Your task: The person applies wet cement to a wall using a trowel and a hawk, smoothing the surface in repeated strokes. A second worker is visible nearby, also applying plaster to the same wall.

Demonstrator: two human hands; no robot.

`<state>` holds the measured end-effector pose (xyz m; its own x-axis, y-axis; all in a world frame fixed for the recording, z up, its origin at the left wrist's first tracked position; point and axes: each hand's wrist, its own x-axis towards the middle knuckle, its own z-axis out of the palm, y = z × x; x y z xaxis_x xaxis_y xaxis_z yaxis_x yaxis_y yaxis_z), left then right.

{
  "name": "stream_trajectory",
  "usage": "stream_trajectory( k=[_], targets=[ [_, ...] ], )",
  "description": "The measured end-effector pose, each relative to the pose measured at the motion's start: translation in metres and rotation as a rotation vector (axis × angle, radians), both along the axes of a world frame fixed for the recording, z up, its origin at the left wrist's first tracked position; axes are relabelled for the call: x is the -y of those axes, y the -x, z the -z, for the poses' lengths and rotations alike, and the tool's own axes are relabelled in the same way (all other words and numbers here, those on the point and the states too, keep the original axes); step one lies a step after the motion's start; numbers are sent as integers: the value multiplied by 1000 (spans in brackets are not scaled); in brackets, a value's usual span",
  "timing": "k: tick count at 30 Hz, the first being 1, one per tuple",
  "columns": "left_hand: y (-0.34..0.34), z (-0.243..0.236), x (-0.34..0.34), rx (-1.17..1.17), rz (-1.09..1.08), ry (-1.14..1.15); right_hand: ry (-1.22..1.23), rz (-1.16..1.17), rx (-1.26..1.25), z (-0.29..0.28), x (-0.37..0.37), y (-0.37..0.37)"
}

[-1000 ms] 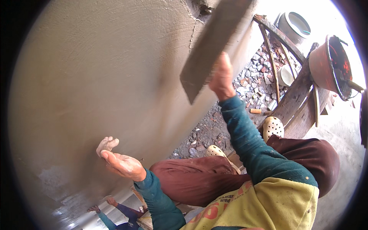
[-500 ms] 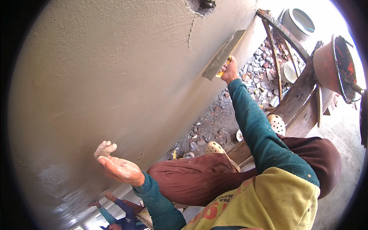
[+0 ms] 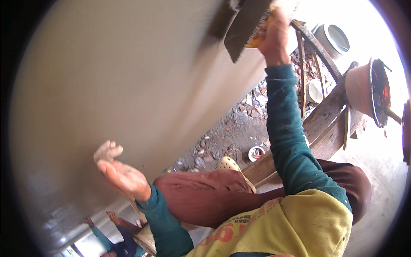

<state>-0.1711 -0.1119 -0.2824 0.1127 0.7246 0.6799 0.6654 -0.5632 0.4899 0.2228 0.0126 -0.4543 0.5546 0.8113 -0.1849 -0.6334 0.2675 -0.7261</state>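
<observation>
A broad stretch of smooth grey-brown plastered wall (image 3: 128, 85) fills the left and upper part of the view. High up, my right hand (image 3: 274, 36) is closed round the yellow handle of a plastering float (image 3: 246, 30). Its face is coated in grey mortar, and it lies at or close to the wall beside a dark hole at the top edge. Whether it touches the wall I cannot tell; the hand is somewhat blurred. Lower left, my left hand (image 3: 124, 173) is open with the palm turned up and nothing in it. Its bent fingers are at or near the wall.
Wooden planks (image 3: 325, 115) and a timber frame (image 3: 319, 47) stand to the right. A mortar-stained bucket (image 3: 364, 90) sits on the planks, with a grey tub (image 3: 334, 38) behind. Rubble (image 3: 231, 124) covers the ground along the wall. Another person (image 3: 120, 244) reaches to the wall, lower left.
My right hand has carried the float up the wall, towards the hole at the top. The left hand has shifted slightly up and left, and the view has moved a little.
</observation>
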Motion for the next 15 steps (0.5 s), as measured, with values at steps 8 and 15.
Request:
stream_trajectory(
  k=[8,15],
  targets=[
    [19,0,7,-52,28,-115,43,38,-402,126,60,107],
    [45,-8,32,146,-56,0,333,-147,-746,219,90,237]
  ],
)
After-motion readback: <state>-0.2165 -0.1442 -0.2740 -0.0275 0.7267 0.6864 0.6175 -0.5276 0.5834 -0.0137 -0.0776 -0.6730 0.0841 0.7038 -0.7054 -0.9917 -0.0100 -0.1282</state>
